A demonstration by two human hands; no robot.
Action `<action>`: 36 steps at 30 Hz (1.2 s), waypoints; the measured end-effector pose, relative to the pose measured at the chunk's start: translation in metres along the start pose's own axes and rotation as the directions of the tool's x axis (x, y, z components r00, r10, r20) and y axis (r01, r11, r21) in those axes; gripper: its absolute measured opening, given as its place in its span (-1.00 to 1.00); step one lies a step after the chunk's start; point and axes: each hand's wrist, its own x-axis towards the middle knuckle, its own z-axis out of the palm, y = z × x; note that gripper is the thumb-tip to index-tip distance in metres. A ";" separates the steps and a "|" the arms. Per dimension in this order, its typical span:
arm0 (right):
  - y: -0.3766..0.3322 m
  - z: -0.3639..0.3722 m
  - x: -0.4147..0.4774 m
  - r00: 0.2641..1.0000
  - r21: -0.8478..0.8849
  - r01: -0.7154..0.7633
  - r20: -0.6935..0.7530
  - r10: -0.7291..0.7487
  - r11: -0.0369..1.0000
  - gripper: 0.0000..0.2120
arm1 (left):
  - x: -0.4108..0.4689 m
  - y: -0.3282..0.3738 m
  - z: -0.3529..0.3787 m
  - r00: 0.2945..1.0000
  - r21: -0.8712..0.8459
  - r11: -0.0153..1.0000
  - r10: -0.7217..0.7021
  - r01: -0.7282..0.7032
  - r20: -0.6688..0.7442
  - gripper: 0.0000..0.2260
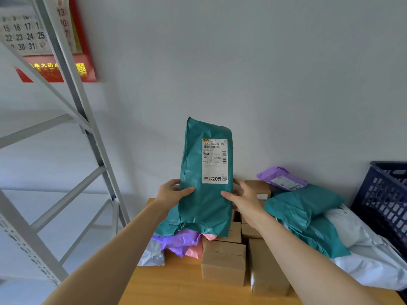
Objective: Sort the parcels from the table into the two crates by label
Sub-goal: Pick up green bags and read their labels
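Head view. Holding the teal parcel [204, 201] upright above the worktop [171, 285], over the pile of boxes and mailers [223, 265], label [214, 160] facing the camera. Read the label's code first with the face flat and unwrinkled, then carry to the matching crate; only a blue crate [383, 201] in sight, far right. Clamped on the parcel's lower edges: left grip [170, 192] thumb across the front, right grip [244, 198] spread wider, thumb in front, fingers behind.

We see only part of the blue crate [384, 202]; the edge cuts it off. We cannot read the small print on the label [214, 160]. The calendar [24, 34] is blurry.
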 end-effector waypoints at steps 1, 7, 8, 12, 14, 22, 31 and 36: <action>-0.001 0.002 -0.002 1.000 -0.008 0.001 0.002 -0.001 1.000 -0.45 | 0.000 0.000 -0.002 1.000 0.007 1.000 0.007 -0.007 0.000 -0.52; -0.007 0.016 -0.018 1.000 -0.044 -0.006 0.025 0.007 0.999 -0.52 | -0.005 -0.004 -0.021 1.000 -0.003 1.000 0.003 -0.003 0.029 -0.51; -0.009 0.018 -0.021 0.999 -0.043 -0.004 0.033 0.006 0.999 -0.56 | -0.006 -0.005 -0.023 0.999 0.001 1.000 0.003 -0.003 0.036 -0.53; -0.014 0.026 -0.031 1.000 -0.067 0.020 0.026 -0.018 0.998 -0.64 | -0.012 -0.007 -0.029 0.998 0.011 1.000 0.013 -0.013 0.065 -0.54; -0.016 0.029 -0.035 0.999 -0.094 0.039 0.004 -0.039 0.995 -0.62 | -0.015 -0.008 -0.030 0.998 0.013 1.000 0.014 -0.015 0.069 -0.54; -0.018 0.047 -0.054 0.994 -0.095 0.066 -0.081 -0.073 0.993 -0.57 | -0.023 -0.009 -0.047 0.995 0.048 0.998 0.041 -0.045 0.086 -0.39; -0.008 0.056 -0.075 0.982 -0.105 0.063 -0.172 -0.080 0.992 -0.43 | -0.030 -0.017 -0.053 0.988 0.055 0.997 0.048 -0.056 0.145 -0.35; -0.002 0.045 -0.091 0.972 -0.114 0.056 -0.222 -0.080 0.992 -0.56 | -0.031 -0.021 -0.037 0.976 0.068 0.996 0.046 -0.062 0.215 -0.32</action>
